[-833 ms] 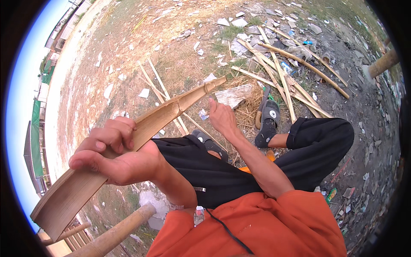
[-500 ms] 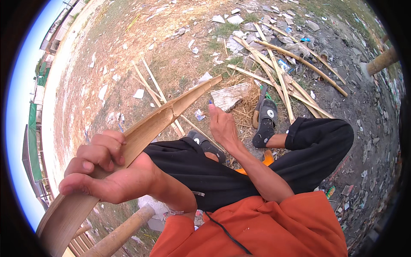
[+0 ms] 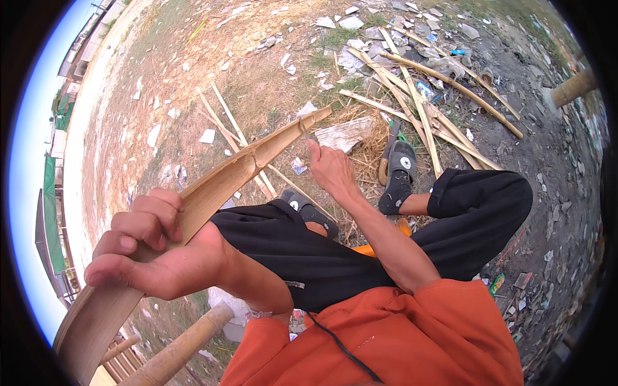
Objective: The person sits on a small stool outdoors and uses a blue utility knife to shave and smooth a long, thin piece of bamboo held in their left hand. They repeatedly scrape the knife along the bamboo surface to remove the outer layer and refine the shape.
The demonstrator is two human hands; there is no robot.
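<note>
A long split length of bamboo [image 3: 222, 183] slants up from the lower left, its hollow inner side and a node facing me. My left hand [image 3: 151, 244] is wrapped round its nearer part, fingers over one edge and thumb along the other side. Close to the far, narrower end is my right hand [image 3: 331, 168], its fingers curled in and the thumb pointing up just below the bamboo. What those curled fingers hold, if anything, is hidden. Beyond that hand a broken piece of weathered wood [image 3: 344, 134] lies on the ground.
Several bamboo strips [image 3: 418, 106] and a bamboo pole [image 3: 460, 90] lie crossed at the far right. More strips [image 3: 235, 128] are ahead. A dark tool with a brown handle [image 3: 383, 168] lies by my right shoe [image 3: 402, 161]. Litter covers the ground. A bamboo post [image 3: 573, 88] stands right.
My right hand has shifted slightly up and left, its thumb now closer to the bamboo's far end. A small blue spot at the thumb tip no longer shows. The left hand keeps its grip.
</note>
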